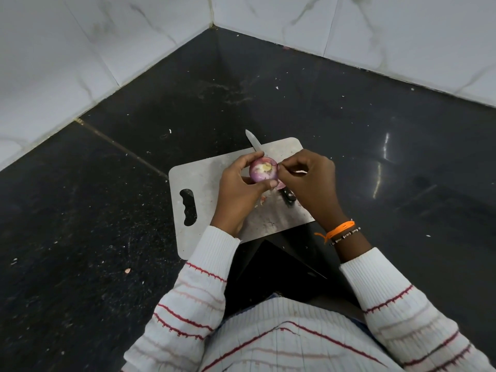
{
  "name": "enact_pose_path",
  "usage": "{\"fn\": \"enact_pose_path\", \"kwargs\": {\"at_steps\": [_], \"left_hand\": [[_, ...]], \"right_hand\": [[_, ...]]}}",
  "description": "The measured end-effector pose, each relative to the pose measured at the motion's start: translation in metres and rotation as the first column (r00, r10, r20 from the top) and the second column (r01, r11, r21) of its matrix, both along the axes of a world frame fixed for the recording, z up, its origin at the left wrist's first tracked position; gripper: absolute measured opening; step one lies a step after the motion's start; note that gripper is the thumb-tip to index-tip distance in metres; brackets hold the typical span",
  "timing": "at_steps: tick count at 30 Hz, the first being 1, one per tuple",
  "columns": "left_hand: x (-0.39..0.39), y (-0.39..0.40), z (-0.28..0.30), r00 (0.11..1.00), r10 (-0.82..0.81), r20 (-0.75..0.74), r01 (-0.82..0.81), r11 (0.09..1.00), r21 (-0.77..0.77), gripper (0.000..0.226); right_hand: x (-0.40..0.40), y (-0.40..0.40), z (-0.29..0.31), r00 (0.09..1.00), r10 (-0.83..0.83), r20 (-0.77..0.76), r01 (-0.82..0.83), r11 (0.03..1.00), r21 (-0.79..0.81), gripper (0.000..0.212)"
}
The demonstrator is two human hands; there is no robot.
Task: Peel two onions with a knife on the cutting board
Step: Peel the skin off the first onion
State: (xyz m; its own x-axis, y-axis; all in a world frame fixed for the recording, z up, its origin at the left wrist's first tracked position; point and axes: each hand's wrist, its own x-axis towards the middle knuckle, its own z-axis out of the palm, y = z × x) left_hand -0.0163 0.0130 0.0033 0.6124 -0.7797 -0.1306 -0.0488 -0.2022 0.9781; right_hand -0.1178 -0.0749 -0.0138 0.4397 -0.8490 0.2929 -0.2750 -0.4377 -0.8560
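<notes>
A purple onion (262, 170) with a pale cut top is held above the steel cutting board (204, 183). My left hand (240, 194) grips it from the left and below, thumb pressed under it. My right hand (311, 181) pinches the skin at the onion's right edge with its fingertips. The knife (255, 142) lies on the board under my hands: its blade tip points past the board's far edge, and its dark handle (288, 196) shows below the onion. Bits of peel (263, 199) lie on the board beneath the onion. Only one onion is in view.
The board has a handle cutout (188, 207) at its left and lies on a black stone counter (107, 210) in a corner of white marble-tiled walls (80, 49). Small scraps dot the counter. The counter's near edge is at my body.
</notes>
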Motion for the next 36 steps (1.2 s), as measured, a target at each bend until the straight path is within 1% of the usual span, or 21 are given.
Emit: {"fn": "enact_pose_path", "kwargs": {"at_steps": [3,5,7,13,20,26,30,33,36], "left_hand": [[0.0006,0.0000,-0.0008,1.000,0.014,-0.014,-0.014,1.000,-0.017,0.056],[0.0020,-0.0008,-0.0012,0.999,0.021,-0.026,-0.021,1.000,-0.014,0.057],[0.0027,-0.0016,-0.0012,0.999,0.025,-0.024,-0.025,1.000,-0.011,0.057],[0.0015,-0.0033,-0.0003,0.999,0.023,0.043,-0.023,1.000,0.004,0.055],[0.0014,-0.0008,0.0007,0.999,-0.004,0.038,0.004,1.000,0.012,0.057],[0.0014,-0.0029,0.0004,0.998,0.005,0.056,-0.005,1.000,0.013,0.056],[0.0014,-0.0030,-0.0005,0.998,0.000,0.065,-0.001,1.000,0.016,0.057],[0.0017,-0.0025,0.0001,0.999,-0.003,0.054,0.002,1.000,0.013,0.057],[0.0017,-0.0027,0.0007,0.999,-0.003,0.049,0.003,1.000,0.005,0.057]], "right_hand": [[-0.0023,-0.0011,0.0004,0.999,0.023,0.040,-0.025,0.998,0.058,0.010],[-0.0031,-0.0018,0.0006,0.998,0.045,0.047,-0.049,0.996,0.076,0.009],[-0.0034,-0.0018,0.0012,0.997,0.062,0.045,-0.065,0.995,0.072,0.009],[-0.0053,-0.0017,0.0032,0.996,0.070,0.053,-0.073,0.996,0.053,0.008],[-0.0048,-0.0042,-0.0005,0.999,0.038,0.031,-0.040,0.998,0.046,0.007],[-0.0054,-0.0027,0.0016,0.997,0.071,0.032,-0.073,0.996,0.057,0.003],[-0.0068,-0.0033,0.0017,0.997,0.072,0.034,-0.074,0.996,0.056,0.006],[-0.0068,-0.0054,0.0020,0.996,0.079,0.046,-0.083,0.993,0.080,0.012],[-0.0072,-0.0074,0.0026,0.995,0.086,0.051,-0.090,0.992,0.085,0.012]]}}
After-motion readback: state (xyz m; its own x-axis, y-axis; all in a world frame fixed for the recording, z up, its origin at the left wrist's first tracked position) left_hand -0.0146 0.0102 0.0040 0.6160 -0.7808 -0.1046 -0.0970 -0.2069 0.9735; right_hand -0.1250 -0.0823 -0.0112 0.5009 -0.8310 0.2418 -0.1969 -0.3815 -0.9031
